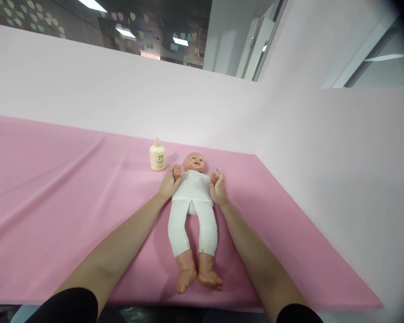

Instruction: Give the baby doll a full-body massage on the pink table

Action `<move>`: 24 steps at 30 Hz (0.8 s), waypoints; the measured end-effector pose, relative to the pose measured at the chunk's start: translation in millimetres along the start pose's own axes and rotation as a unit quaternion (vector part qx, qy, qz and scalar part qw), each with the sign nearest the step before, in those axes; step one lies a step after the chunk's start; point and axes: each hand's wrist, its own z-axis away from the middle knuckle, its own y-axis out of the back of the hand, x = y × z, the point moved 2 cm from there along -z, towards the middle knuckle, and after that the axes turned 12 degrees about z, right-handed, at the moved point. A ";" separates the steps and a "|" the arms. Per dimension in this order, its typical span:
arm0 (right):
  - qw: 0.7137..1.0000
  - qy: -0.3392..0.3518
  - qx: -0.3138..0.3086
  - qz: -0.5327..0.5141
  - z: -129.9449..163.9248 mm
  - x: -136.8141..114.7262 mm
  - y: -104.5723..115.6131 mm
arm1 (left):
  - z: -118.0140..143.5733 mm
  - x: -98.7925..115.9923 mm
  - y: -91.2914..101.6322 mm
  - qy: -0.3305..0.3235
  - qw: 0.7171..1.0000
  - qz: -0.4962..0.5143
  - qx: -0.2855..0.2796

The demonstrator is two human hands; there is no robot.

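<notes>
Head view: both hands on a baby doll lying on the pink table.

We see the doll on its back near the middle of the pink cloth, head away from us and bare feet toward the near edge, already dressed in a white top and white leggings. Our left hand has its grip closed around the doll's hand on that side; our right hand is wrapped the same way on the doll's other hand, both doll arms raised beside the head. A cream lotion bottle stands upright just beside the doll's head, cap on, touched by neither hand. We judge the work to be at an early stage: the bottle looks unused and the doll's clothing is undisturbed.
</notes>
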 end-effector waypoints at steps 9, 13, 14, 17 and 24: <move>0.995 -0.045 -0.056 0.070 -2.9 24.7 -9.9 | -1.3 -19.4 -1.7 0.051 0.999 -0.011 -0.014; 0.993 -0.073 -0.059 0.067 -3.3 31.5 -8.5 | -1.3 -27.3 -1.2 0.090 0.995 -0.041 -0.024; 0.993 -0.079 -0.058 0.063 -3.5 32.3 -8.3 | -1.2 -28.9 -1.0 0.096 0.994 -0.045 -0.023; 0.995 -0.077 -0.050 0.040 -4.3 33.0 -8.3 | -0.5 -29.7 0.5 0.103 0.993 -0.058 -0.020; 0.988 -0.126 -0.059 0.073 -3.6 38.7 -10.8 | -1.5 -16.6 4.5 0.202 0.959 -0.181 -0.082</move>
